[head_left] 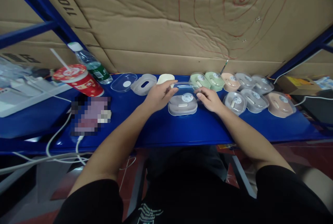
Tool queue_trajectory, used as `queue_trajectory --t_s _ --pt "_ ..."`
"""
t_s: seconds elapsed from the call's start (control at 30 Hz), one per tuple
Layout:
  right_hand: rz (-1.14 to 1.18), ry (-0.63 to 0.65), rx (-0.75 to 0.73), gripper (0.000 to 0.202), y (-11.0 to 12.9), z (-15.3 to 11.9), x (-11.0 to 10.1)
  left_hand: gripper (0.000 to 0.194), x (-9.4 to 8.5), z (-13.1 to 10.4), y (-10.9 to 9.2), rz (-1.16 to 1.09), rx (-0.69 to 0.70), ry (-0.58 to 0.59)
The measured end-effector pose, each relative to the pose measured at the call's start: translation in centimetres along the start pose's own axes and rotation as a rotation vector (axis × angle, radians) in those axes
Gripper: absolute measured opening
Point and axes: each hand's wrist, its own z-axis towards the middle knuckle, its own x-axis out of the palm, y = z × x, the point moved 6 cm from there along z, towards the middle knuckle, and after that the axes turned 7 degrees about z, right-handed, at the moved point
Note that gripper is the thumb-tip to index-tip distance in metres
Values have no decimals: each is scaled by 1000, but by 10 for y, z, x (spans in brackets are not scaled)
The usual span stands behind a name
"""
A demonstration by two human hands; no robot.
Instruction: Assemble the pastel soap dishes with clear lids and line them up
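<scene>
A grey lidded box (182,106) with a round white sticker and a pale handle piece sits on the blue table in front of me. Just behind and above it a clear lid (185,86) is held between my two hands. My left hand (160,95) has its fingers closed on the lid's left end. At the right end, the fingers of my right hand (207,98) pinch the lid. Left of my hands lie another clear lid (124,83) with a white sticker, a grey part with an oval slot (144,84) and a cream box (165,78), partly behind my left hand.
Several green, peach and grey lidded boxes (256,100) stand at the right. On the left are a red cup (84,82) with a straw, a bottle (96,69), a blurred-out object (91,116) and white cables. Cardboard (145,19) forms the back wall.
</scene>
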Motion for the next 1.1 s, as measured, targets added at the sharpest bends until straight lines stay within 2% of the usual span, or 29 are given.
queue_trajectory --t_s 0.1,0.23,0.33,0.47,0.57,0.77,1.1 --pt "-46 22 19 75 1 -1 3 55 13 1 1 -27 -73 83" --pt "-134 94 66 77 -5 1 11 59 21 1 7 193 -145 248" --pt "-181 165 120 76 -11 3 17 63 29 -1 12 299 -150 385" --pt "-171 207 162 76 -14 4 20 62 36 0 14 259 -121 451" --pt "-133 209 176 79 -15 5 19 60 37 0 18 220 -159 492" --pt "-38 213 214 77 -19 5 18 66 31 1 28 368 -268 480" --pt "171 245 278 51 -24 4 17 63 27 1 17 405 -189 404"
